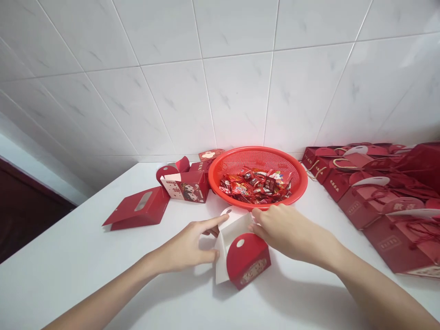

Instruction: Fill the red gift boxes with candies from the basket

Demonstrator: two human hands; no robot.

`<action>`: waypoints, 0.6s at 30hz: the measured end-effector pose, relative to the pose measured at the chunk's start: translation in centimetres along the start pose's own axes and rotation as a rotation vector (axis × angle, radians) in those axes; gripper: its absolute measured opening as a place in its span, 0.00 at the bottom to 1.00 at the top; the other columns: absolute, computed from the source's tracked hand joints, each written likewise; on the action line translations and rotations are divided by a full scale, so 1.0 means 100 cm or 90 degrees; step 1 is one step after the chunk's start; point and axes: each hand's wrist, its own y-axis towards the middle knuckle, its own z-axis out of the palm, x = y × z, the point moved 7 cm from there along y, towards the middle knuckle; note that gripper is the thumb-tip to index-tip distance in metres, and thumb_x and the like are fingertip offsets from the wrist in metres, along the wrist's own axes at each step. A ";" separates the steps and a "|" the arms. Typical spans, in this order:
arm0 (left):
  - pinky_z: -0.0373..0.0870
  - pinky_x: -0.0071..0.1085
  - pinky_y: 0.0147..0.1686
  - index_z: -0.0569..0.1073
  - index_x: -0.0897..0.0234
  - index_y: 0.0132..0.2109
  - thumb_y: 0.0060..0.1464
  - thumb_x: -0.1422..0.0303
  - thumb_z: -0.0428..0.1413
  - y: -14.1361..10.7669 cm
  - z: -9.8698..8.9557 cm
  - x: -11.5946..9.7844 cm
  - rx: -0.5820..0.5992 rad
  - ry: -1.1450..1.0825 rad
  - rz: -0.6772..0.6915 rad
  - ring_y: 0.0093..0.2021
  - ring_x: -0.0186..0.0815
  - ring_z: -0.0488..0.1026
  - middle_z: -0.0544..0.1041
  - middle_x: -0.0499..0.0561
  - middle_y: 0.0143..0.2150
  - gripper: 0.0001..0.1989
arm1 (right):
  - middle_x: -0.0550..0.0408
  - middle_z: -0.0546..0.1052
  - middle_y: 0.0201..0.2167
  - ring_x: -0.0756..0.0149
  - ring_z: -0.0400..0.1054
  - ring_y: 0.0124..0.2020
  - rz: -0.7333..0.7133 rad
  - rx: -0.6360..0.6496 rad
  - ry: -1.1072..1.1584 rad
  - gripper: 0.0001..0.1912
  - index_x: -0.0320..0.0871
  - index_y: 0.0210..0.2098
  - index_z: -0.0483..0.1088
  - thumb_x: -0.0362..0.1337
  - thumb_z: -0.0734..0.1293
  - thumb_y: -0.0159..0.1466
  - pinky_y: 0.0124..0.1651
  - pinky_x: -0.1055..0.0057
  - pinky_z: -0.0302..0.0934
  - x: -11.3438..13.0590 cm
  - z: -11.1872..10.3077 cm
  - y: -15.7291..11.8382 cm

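Note:
A red paper gift box (248,261) with a white inside stands open-topped on the white table, its rounded front flap with a hole standing up. At its left side is my left hand (192,243), thumb against the wall and index finger on the back flap, gripping the box between them. My right hand (285,229) is closed on the box's right rear edge, its fingers curled and partly hidden. Just behind the box, a red plastic basket (301,183) holds many small red-wrapped candies (254,185).
Left of the basket are a red box with a printed picture (189,188) and a flat folded red carton (137,211). Rows of red gift boxes with cord handles (374,206) fill the right side. A white tiled wall (237,91) rises behind the table (165,293).

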 end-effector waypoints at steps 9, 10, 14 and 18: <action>0.69 0.35 0.57 0.57 0.54 0.71 0.54 0.61 0.59 -0.007 0.004 -0.008 -0.021 0.107 -0.001 0.58 0.45 0.72 0.75 0.52 0.59 0.39 | 0.47 0.78 0.32 0.58 0.72 0.32 -0.065 0.067 0.145 0.30 0.40 0.37 0.76 0.62 0.62 0.64 0.33 0.68 0.59 -0.011 0.000 -0.008; 0.68 0.36 0.57 0.58 0.54 0.71 0.54 0.61 0.59 -0.006 0.004 -0.008 -0.022 0.102 -0.007 0.57 0.45 0.72 0.75 0.52 0.59 0.39 | 0.48 0.78 0.33 0.58 0.72 0.33 -0.087 0.095 0.169 0.29 0.41 0.38 0.76 0.62 0.64 0.62 0.35 0.68 0.60 -0.013 0.001 -0.010; 0.68 0.37 0.57 0.59 0.53 0.70 0.53 0.60 0.60 -0.004 0.003 -0.006 -0.040 0.082 -0.024 0.55 0.45 0.74 0.77 0.51 0.57 0.39 | 0.49 0.79 0.40 0.53 0.73 0.41 -0.103 0.115 0.182 0.33 0.43 0.48 0.75 0.57 0.75 0.51 0.41 0.67 0.63 -0.020 0.004 -0.012; 0.69 0.39 0.56 0.58 0.53 0.70 0.55 0.58 0.60 0.000 0.004 -0.003 -0.056 0.067 -0.007 0.53 0.45 0.74 0.77 0.52 0.57 0.38 | 0.43 0.78 0.44 0.47 0.73 0.44 -0.013 0.050 0.070 0.36 0.40 0.50 0.74 0.50 0.79 0.47 0.42 0.63 0.65 -0.013 0.007 -0.006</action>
